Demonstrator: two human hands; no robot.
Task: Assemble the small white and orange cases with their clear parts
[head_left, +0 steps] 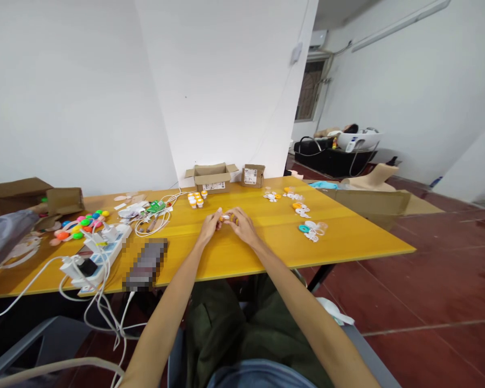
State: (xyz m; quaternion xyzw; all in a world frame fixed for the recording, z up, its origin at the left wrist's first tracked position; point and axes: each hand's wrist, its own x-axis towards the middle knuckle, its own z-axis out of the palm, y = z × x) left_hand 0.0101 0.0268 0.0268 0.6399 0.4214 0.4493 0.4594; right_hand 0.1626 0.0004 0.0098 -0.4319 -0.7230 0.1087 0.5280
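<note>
Both my hands meet over the middle of the yellow table [347, 237]. My left hand [210, 224] and my right hand [242, 225] pinch a small orange-and-white part [226, 217] between their fingertips, just above the tabletop. A cluster of small orange-capped white pieces [196, 199] stands behind my hands. More small white, orange and teal parts [307, 221] lie scattered to the right.
Two open cardboard boxes [212, 178] [253, 175] stand at the far edge. On the left are a white power strip with cables [101, 253], colourful round pieces [83, 222], a blurred-out dark object [145, 264] and a brown box [20, 196]. A grey sleeve [4, 231] enters at far left.
</note>
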